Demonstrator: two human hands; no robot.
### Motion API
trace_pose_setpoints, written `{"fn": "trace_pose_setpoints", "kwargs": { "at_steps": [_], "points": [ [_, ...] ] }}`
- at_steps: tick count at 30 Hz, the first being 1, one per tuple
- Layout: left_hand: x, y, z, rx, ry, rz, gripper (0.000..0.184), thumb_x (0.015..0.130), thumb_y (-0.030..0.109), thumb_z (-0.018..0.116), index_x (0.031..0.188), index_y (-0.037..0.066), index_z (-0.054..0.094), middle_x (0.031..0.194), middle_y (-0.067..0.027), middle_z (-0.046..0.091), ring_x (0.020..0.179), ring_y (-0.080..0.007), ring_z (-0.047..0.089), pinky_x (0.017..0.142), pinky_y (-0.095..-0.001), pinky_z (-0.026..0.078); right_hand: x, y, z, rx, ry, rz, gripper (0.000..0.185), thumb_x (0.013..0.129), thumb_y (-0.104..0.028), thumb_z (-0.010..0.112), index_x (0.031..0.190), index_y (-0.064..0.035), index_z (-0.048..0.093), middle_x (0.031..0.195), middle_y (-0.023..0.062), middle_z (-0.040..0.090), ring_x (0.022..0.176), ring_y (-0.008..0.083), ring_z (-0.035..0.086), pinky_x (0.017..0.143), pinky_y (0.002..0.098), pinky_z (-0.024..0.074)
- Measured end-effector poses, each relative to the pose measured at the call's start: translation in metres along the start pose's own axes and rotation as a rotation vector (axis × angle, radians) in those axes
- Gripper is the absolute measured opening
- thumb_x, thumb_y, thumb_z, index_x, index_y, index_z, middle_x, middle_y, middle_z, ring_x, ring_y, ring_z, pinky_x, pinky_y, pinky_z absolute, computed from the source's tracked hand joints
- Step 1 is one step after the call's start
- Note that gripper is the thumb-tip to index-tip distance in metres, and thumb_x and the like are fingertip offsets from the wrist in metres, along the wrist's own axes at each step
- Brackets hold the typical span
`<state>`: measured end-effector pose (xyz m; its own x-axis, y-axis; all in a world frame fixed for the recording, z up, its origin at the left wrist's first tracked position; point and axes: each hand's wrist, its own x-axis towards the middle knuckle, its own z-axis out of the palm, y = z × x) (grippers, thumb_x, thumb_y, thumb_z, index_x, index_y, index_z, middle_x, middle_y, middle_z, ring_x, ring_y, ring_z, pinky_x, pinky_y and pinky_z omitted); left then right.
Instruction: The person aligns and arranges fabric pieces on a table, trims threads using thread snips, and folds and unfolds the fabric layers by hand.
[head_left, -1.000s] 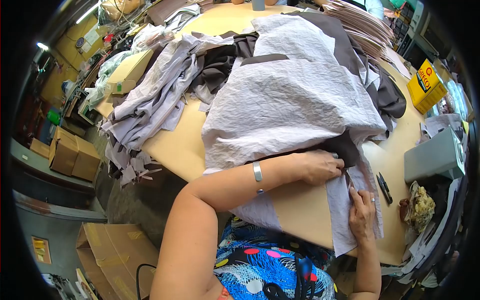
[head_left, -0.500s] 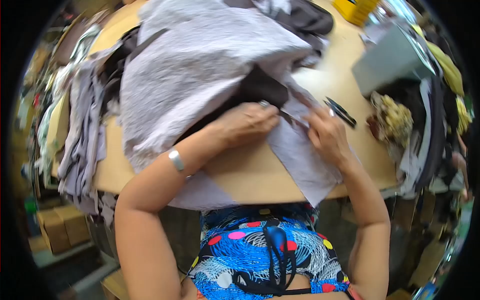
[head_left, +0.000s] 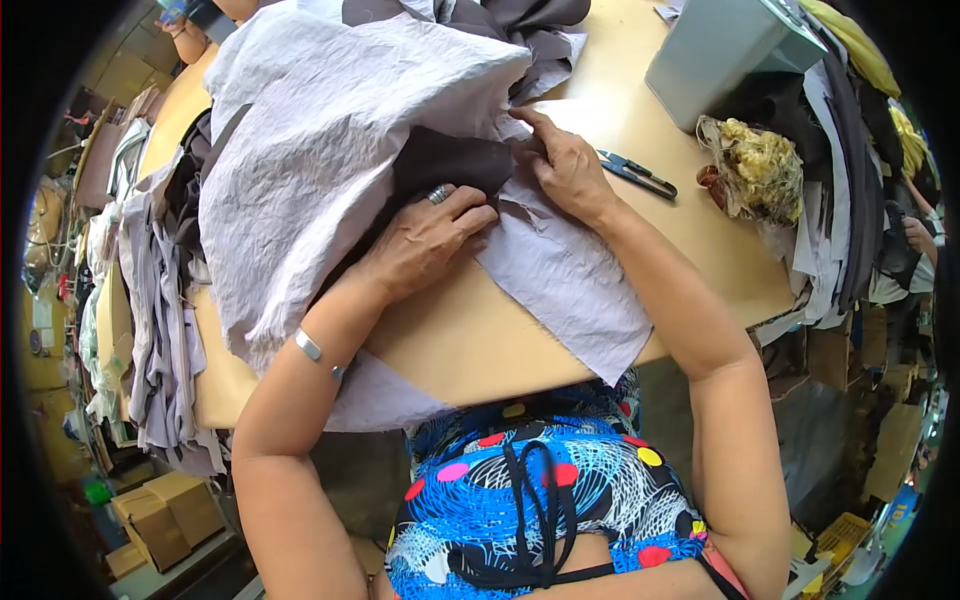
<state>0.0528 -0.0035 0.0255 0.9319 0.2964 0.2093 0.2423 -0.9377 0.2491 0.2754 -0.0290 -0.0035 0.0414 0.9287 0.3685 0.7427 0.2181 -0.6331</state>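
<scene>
A large piece of crumpled pale grey-lilac fabric point(head_left: 300, 170) with a dark underside point(head_left: 450, 165) lies bunched on the table in front of me. My left hand point(head_left: 430, 235), wearing a ring, has its fingers curled onto the fabric's dark edge. To its right, my right hand point(head_left: 572, 172) grips the fabric near a fold, the index finger stretched along the pale cloth and the thumb beneath. Below that hand a loose flap point(head_left: 575, 280) hangs towards the table's front edge. Black thread snips point(head_left: 638, 175) lie just right of my right hand, untouched.
A grey metal box point(head_left: 715, 65) stands at the back right of the table point(head_left: 440, 350). Nearer lies a yellowish tangle of threads point(head_left: 755, 170). Folded fabric pieces hang over the left edge point(head_left: 155, 320) and right edge point(head_left: 850, 200). Cardboard boxes point(head_left: 170, 515) sit low left.
The view has shifted, so the table's contents appear further left and higher. My right hand has moved away from the left along the fabric, its index finger now extended.
</scene>
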Motion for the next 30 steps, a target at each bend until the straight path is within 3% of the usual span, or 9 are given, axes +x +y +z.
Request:
{"fn": "trace_pose_setpoints", "kwargs": {
  "at_steps": [3,7,10,13,16,22,25,28,30],
  "points": [
    [-0.002,-0.001,-0.013,0.000,-0.059,0.063,0.034,0.080,0.012,0.064,0.113,0.006,0.057,0.110,-0.0100,0.054,0.098,-0.0273,0.056,0.081,-0.0345,0.048,0.000,-0.001,0.001,0.012,0.024,-0.023,0.057,0.076,0.000,0.057,0.130,-0.0135,0.044,0.085,0.0163,0.066,0.082,0.0321,0.064,0.077,0.0397,0.0483],
    [0.001,0.004,-0.025,0.306,-0.169,0.225,0.034,0.080,0.008,0.055,0.112,-0.003,0.055,0.112,-0.0116,0.054,0.101,-0.0225,0.056,0.085,-0.0322,0.049,-0.001,-0.002,0.001,-0.025,0.045,-0.051,0.055,0.076,-0.002,0.057,0.129,-0.0128,0.047,0.085,0.0168,0.066,0.081,0.0324,0.064,0.077,0.0398,0.0481],
    [-0.001,0.007,-0.023,0.490,-0.197,0.334,0.034,0.079,0.008,0.052,0.111,-0.005,0.055,0.110,-0.0122,0.055,0.101,-0.0230,0.057,0.086,-0.0319,0.048,-0.001,-0.002,0.001,-0.067,0.067,-0.069,0.052,0.076,-0.003,0.057,0.127,-0.0112,0.048,0.085,0.0175,0.065,0.081,0.0333,0.063,0.076,0.0403,0.0480],
    [0.003,0.010,-0.028,0.502,-0.299,0.318,0.034,0.078,0.009,0.051,0.108,-0.006,0.056,0.107,-0.0128,0.056,0.098,-0.0227,0.059,0.084,-0.0301,0.049,-0.001,0.002,0.003,-0.062,0.090,-0.096,0.048,0.075,-0.011,0.059,0.122,-0.0090,0.052,0.092,0.0158,0.067,0.084,0.0332,0.063,0.078,0.0419,0.0498],
    [-0.001,0.009,-0.022,0.563,-0.250,0.368,0.030,0.077,0.009,0.052,0.102,-0.006,0.057,0.100,-0.0123,0.056,0.089,-0.0209,0.060,0.079,-0.0288,0.051,-0.001,0.001,0.001,-0.036,0.077,-0.101,0.049,0.074,-0.009,0.059,0.122,-0.0090,0.052,0.093,0.0155,0.067,0.086,0.0324,0.063,0.078,0.0417,0.0497],
    [0.006,0.009,-0.010,0.486,-0.169,0.332,0.017,0.075,0.010,0.054,0.087,0.000,0.056,0.084,-0.0092,0.053,0.073,-0.0188,0.058,0.073,-0.0292,0.051,-0.002,-0.002,0.000,-0.056,0.053,-0.052,0.048,0.073,-0.008,0.058,0.121,-0.0109,0.053,0.094,0.0150,0.067,0.086,0.0317,0.064,0.078,0.0413,0.0500],
    [0.011,0.008,-0.008,0.463,-0.165,0.286,0.013,0.077,0.009,0.053,0.087,0.002,0.055,0.086,-0.0087,0.055,0.076,-0.0212,0.060,0.075,-0.0313,0.051,-0.002,0.000,0.003,-0.029,0.091,-0.072,0.047,0.074,-0.008,0.058,0.121,-0.0123,0.053,0.093,0.0147,0.067,0.086,0.0319,0.064,0.079,0.0413,0.0501],
    [0.010,0.001,-0.011,0.235,-0.127,0.154,0.017,0.076,0.005,0.056,0.093,0.003,0.055,0.092,-0.0087,0.057,0.080,-0.0260,0.061,0.076,-0.0335,0.051,-0.001,-0.001,0.001,-0.011,0.059,-0.050,0.047,0.074,-0.008,0.057,0.121,-0.0126,0.053,0.093,0.0148,0.067,0.087,0.0327,0.063,0.079,0.0421,0.0497],
    [0.005,0.003,-0.011,-0.017,-0.136,0.076,0.026,0.073,0.005,0.064,0.097,0.005,0.055,0.101,-0.0075,0.058,0.091,-0.0303,0.058,0.082,-0.0378,0.048,0.000,0.001,0.002,-0.020,0.080,-0.042,0.046,0.075,-0.009,0.057,0.121,-0.0123,0.054,0.093,0.0147,0.067,0.087,0.0330,0.063,0.079,0.0425,0.0496]
  ]
}}
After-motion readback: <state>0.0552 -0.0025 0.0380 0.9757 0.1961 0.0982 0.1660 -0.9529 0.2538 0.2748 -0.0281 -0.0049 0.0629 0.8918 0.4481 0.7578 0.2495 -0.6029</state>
